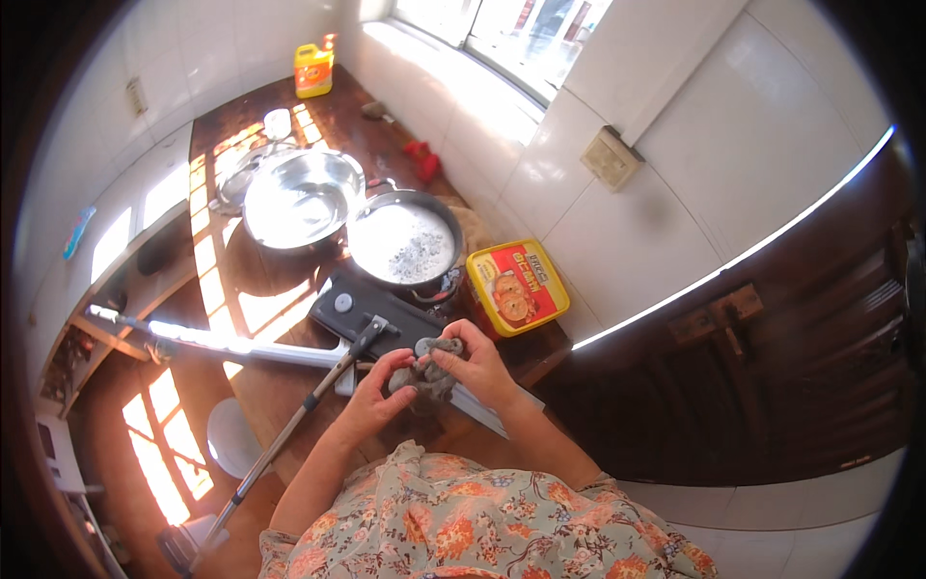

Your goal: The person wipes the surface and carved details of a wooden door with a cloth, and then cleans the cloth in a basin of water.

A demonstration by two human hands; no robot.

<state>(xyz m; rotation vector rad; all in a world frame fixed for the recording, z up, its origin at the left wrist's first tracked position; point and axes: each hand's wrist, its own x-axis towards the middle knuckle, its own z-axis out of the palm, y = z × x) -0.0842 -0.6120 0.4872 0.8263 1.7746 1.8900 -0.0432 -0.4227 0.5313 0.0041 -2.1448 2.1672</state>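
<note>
A grey clump of fibrous matter (436,378) is between my two hands, over the end of a flat mop head. My right hand (477,365) pinches its upper right part between thumb and fingers. Around its left edge curve the thumb and fingers of my left hand (377,394). Beneath lies the dark flat mop head (362,307), with a round grey disc near its far end. Its jointed metal pole (286,434) slants down to the lower left. A silvery-white bar (289,352) extends leftward beside the mop head.
Beyond the mop head on the wooden table (260,275) are a pot of foamy liquid (405,242) and a shiny metal basin (304,199). A yellow-rimmed plastic tub (517,288) stands at right. Farther back are a yellow detergent jug (313,72) and a red cloth (422,161).
</note>
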